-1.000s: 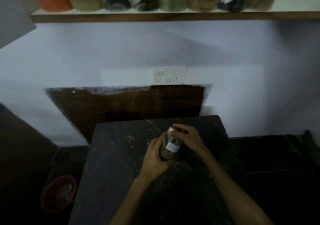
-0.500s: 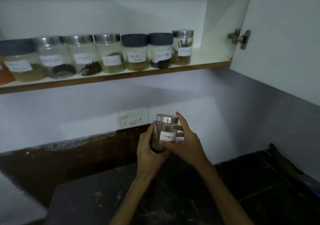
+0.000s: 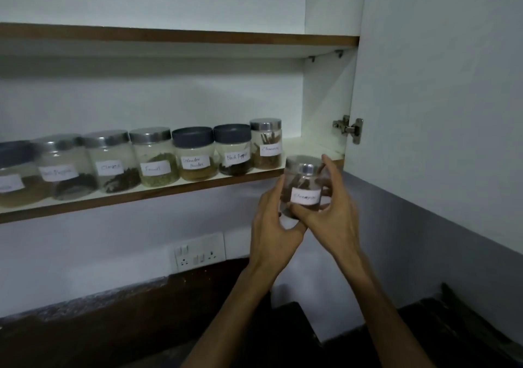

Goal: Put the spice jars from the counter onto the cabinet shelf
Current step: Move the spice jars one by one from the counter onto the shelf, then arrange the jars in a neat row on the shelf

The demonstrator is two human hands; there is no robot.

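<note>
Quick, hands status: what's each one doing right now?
Left hand: holds the spice jar from its left side.
Right hand: grips the same jar from the right.

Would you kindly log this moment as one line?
both hands hold jar | below shelf right end | not yet placed
</note>
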